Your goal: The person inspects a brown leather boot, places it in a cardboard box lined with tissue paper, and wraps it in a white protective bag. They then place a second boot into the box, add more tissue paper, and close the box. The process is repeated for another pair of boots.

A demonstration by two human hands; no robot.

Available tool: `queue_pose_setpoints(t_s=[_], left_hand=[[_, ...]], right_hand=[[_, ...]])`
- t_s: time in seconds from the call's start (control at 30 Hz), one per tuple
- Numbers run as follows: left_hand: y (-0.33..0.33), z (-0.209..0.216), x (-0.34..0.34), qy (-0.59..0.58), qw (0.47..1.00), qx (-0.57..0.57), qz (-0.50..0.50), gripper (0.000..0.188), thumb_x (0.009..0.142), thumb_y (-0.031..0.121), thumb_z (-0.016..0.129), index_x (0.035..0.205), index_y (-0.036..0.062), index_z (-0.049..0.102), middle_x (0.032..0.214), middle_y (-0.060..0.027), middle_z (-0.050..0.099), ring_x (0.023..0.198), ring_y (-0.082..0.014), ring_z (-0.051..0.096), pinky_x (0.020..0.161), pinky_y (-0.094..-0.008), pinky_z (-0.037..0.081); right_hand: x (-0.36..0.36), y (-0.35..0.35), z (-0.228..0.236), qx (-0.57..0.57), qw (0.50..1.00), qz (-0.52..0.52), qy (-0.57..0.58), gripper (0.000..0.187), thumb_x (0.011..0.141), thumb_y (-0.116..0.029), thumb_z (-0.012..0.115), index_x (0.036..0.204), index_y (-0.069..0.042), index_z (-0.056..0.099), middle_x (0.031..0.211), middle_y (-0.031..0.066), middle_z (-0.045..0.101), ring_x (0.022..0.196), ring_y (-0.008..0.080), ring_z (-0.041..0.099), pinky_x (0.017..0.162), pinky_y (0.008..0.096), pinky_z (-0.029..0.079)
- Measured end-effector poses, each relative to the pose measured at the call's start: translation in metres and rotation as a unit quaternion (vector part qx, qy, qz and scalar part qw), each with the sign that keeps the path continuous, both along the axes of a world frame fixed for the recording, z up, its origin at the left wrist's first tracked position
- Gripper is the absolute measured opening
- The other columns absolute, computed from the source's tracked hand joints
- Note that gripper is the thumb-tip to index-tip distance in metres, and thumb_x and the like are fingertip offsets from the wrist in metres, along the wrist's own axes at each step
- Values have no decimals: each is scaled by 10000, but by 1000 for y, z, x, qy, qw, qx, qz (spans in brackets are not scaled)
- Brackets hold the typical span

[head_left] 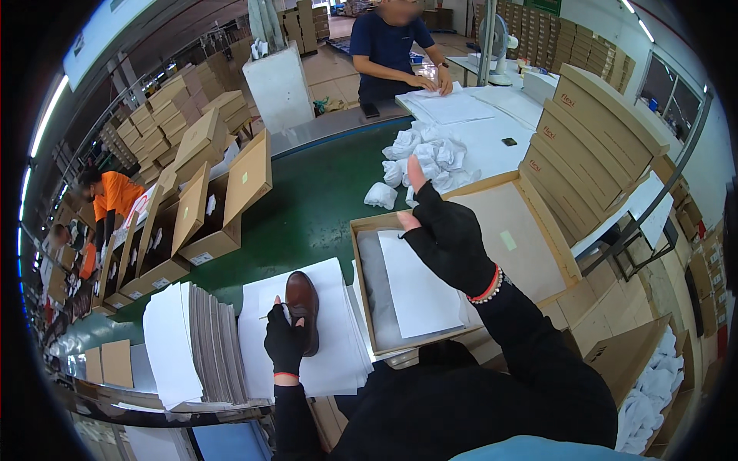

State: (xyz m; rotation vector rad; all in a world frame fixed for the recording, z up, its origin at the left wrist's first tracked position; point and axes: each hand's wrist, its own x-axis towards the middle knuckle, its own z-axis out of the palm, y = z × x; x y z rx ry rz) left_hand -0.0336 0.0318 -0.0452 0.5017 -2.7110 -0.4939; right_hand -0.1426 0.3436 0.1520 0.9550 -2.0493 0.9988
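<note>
A brown leather lace-up shoe (302, 301) lies on a stack of white paper sheets (257, 288) in front of me. My left hand (285, 343), in a black fingerless glove, grips the shoe at its left side by the laces. My right hand (448, 234), gloved the same way, hovers over an open cardboard shoebox (360, 288) with index finger and thumb apart and nothing between them. A white sheet (419, 296) lies inside the box on grey tissue. Just beyond the right hand sits a heap of crumpled white paper balls (438, 150).
A tall paper stack (207, 346) stands left of the shoe. Open shoeboxes (211, 230) line the green conveyor (307, 207). Closed boxes (592, 138) are piled at the right, above a carton of paper balls (653, 392). Across the white table a person (392, 50) handles paper.
</note>
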Motion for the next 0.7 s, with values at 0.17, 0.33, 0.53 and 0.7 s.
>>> queue_pose_setpoints(t_s=[0.17, 0.33, 0.53, 0.7], left_hand=[[0, 0, 1, -1, 1000, 3, -5, 758, 769, 226, 722, 1420, 122, 348, 1199, -125, 570, 1016, -325, 605, 773, -412, 516], [1, -5, 0, 7, 1000, 7, -4, 762, 768, 243, 722, 1419, 126, 345, 1195, -125, 571, 990, -323, 612, 746, -424, 519], [-4, -4, -2, -21, 1000, -2, -6, 775, 775, 246, 701, 1437, 162, 305, 1140, -153, 590, 841, -358, 646, 664, -448, 516], [-26, -14, -3, -83, 997, -3, -5, 815, 765, 266, 698, 1447, 209, 255, 1145, -187, 594, 817, -386, 655, 656, -478, 515]], right_hand=[[-5, 7, -3, -45, 999, -19, 5, 695, 853, -21, 633, 1466, -45, 305, 619, 48, 489, 540, 131, 476, 534, 271, 400], [-60, 84, -32, -515, 853, 81, -6, 564, 942, -73, 478, 1461, 1, 267, 790, 4, 558, 559, 91, 413, 517, 226, 363], [-6, 27, -56, -157, 964, -175, 123, 462, 951, -116, 440, 1389, -6, 342, 827, 25, 523, 619, 109, 447, 552, 258, 384], [-54, 50, -83, -139, 955, -255, 66, 431, 928, -255, 579, 1284, -34, 480, 910, 43, 618, 782, 175, 594, 696, 308, 485]])
